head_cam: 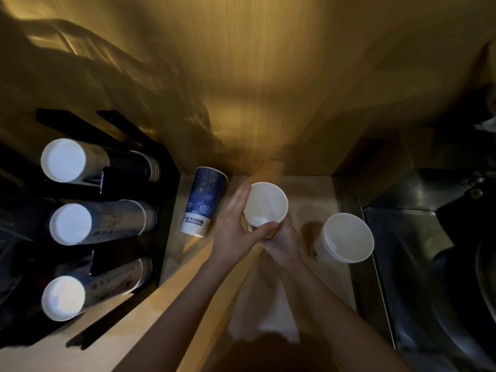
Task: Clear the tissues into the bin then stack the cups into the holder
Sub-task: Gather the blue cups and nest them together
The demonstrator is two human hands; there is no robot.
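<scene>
Head view, frame centre: the left hand [233, 232] and right hand [281, 241] both clasp an upright white paper cup [265, 205], fingers wrapped round its wall. A blue printed cup [204, 202] stands just left; a white cup stack [346, 238] sits right. The black cup holder [166, 183], lower left, holds three stacks.

This looks like a drinks corner of a café or an office pantry. A black cup holder [166, 189] on the left keeps three lying stacks of paper cups [94, 224]. A tall blue branded cup [204, 202] lies on the light wooden surface [316, 189]. On the right there is a dark metal sink [418, 237]. The wall behind is a wood panel under warm, dim light.
</scene>
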